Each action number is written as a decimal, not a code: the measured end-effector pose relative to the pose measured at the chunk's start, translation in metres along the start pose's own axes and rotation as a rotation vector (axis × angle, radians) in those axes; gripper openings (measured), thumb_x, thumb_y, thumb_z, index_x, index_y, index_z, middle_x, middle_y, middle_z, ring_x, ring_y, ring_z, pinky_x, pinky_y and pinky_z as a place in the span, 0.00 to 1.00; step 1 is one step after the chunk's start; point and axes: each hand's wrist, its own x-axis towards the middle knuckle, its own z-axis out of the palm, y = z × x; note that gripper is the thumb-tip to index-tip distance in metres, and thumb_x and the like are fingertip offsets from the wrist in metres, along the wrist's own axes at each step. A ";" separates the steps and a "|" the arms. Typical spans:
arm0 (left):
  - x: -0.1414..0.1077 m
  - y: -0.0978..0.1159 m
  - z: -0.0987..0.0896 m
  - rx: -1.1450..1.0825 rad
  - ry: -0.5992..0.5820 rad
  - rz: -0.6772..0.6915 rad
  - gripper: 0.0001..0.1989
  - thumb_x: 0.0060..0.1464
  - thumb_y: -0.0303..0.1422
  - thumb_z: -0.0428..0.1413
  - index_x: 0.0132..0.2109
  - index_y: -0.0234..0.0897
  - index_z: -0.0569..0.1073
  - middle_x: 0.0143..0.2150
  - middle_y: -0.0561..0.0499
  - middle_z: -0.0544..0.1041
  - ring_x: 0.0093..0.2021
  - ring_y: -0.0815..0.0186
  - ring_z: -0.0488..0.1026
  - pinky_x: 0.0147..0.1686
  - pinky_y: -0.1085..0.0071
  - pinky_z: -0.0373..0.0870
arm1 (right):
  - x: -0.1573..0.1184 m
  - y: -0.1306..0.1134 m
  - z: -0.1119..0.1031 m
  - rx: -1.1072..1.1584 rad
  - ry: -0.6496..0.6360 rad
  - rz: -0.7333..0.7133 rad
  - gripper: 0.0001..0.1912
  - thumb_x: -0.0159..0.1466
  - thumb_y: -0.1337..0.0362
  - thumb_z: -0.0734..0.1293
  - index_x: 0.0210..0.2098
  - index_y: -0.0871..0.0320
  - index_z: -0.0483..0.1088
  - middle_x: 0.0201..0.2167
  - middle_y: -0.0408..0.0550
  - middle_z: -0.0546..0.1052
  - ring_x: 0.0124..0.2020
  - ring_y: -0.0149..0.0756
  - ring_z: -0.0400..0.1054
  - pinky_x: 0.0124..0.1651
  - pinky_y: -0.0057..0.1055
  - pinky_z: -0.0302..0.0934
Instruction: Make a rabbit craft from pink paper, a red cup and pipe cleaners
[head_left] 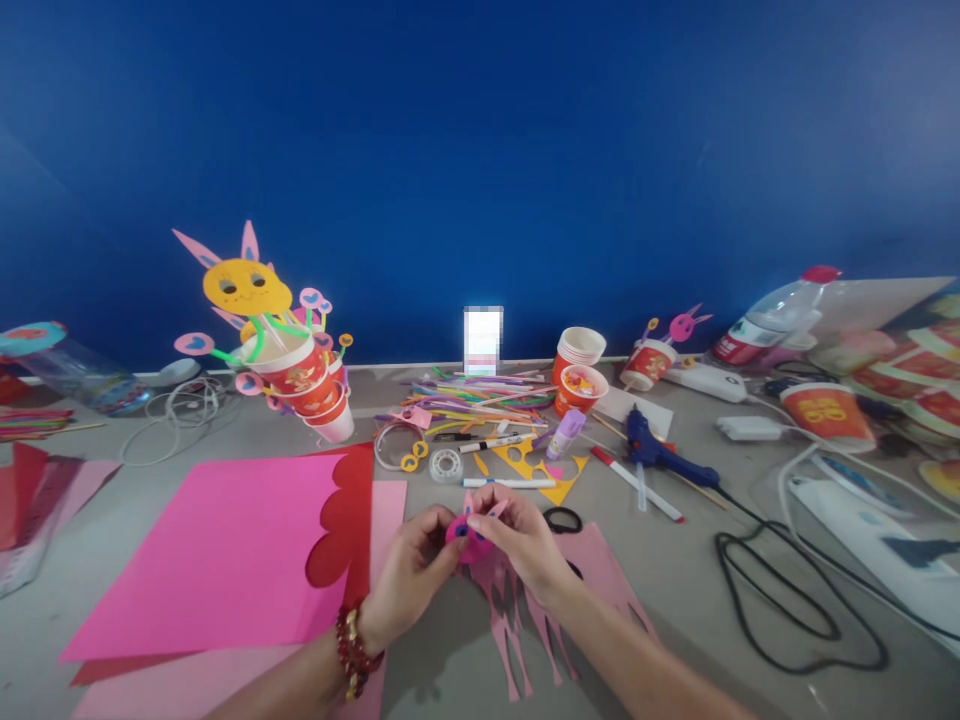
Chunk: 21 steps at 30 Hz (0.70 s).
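Observation:
A small magenta paper face (471,541) with pink ears and dark eye spots is held between both hands near the table's front middle. My left hand (415,570) pinches its left edge, with a beaded bracelet on the wrist. The fingers of my right hand (525,540) are closed on its upper right side, by an ear. Beneath the hands lie cut pink paper scraps (512,640). Black scissor handles (562,519) show partly just right of my right hand, over pink paper.
Magenta sheets (225,550) lie left. Behind are a tape roll (446,464), markers (508,484), a glue stick (566,434) and coloured sticks (480,400). A blue glue gun (664,450) with a black cord lies right. Stacked cup figures (289,360) stand back left.

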 end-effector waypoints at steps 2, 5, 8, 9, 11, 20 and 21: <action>0.000 0.000 0.000 -0.001 0.003 -0.002 0.12 0.57 0.39 0.57 0.32 0.35 0.67 0.26 0.55 0.68 0.25 0.72 0.64 0.26 0.77 0.61 | 0.000 -0.001 0.001 -0.006 -0.001 0.000 0.11 0.56 0.59 0.72 0.27 0.59 0.68 0.22 0.38 0.65 0.23 0.27 0.55 0.28 0.25 0.49; 0.000 0.001 0.000 0.008 0.003 -0.008 0.12 0.57 0.39 0.57 0.32 0.35 0.67 0.26 0.56 0.68 0.25 0.72 0.64 0.25 0.78 0.61 | 0.000 -0.002 0.001 -0.010 -0.003 -0.004 0.10 0.56 0.60 0.71 0.26 0.59 0.68 0.22 0.38 0.66 0.24 0.28 0.56 0.29 0.26 0.50; -0.001 0.000 0.000 -0.012 0.003 -0.009 0.12 0.57 0.38 0.57 0.33 0.35 0.68 0.26 0.55 0.69 0.25 0.72 0.65 0.25 0.78 0.62 | 0.000 -0.004 0.001 -0.008 -0.009 -0.011 0.10 0.56 0.60 0.71 0.26 0.59 0.69 0.22 0.39 0.67 0.24 0.28 0.57 0.29 0.25 0.51; -0.001 -0.001 0.000 -0.026 0.007 -0.009 0.12 0.57 0.38 0.58 0.33 0.35 0.68 0.26 0.55 0.69 0.25 0.72 0.65 0.25 0.78 0.62 | -0.001 -0.005 0.001 -0.008 -0.006 -0.013 0.10 0.56 0.60 0.72 0.27 0.59 0.70 0.23 0.39 0.68 0.25 0.28 0.59 0.29 0.25 0.53; 0.000 -0.002 -0.001 -0.068 0.019 -0.013 0.13 0.57 0.39 0.58 0.33 0.35 0.68 0.25 0.55 0.68 0.24 0.73 0.65 0.25 0.77 0.62 | -0.001 -0.007 -0.002 0.017 0.016 -0.003 0.11 0.57 0.58 0.72 0.32 0.58 0.72 0.28 0.42 0.72 0.27 0.30 0.63 0.31 0.26 0.57; 0.003 0.004 -0.002 -0.166 0.108 -0.051 0.18 0.51 0.45 0.62 0.31 0.35 0.68 0.23 0.56 0.69 0.21 0.74 0.65 0.21 0.78 0.62 | 0.013 -0.007 -0.021 0.088 0.346 -0.078 0.18 0.56 0.51 0.73 0.25 0.57 0.67 0.21 0.39 0.69 0.20 0.26 0.59 0.23 0.23 0.55; 0.003 0.006 -0.003 -0.162 0.124 -0.051 0.18 0.50 0.45 0.62 0.30 0.34 0.68 0.23 0.56 0.69 0.21 0.74 0.65 0.21 0.79 0.62 | 0.014 -0.006 -0.022 0.075 0.340 -0.076 0.20 0.56 0.50 0.74 0.23 0.57 0.65 0.18 0.37 0.66 0.18 0.25 0.56 0.21 0.23 0.53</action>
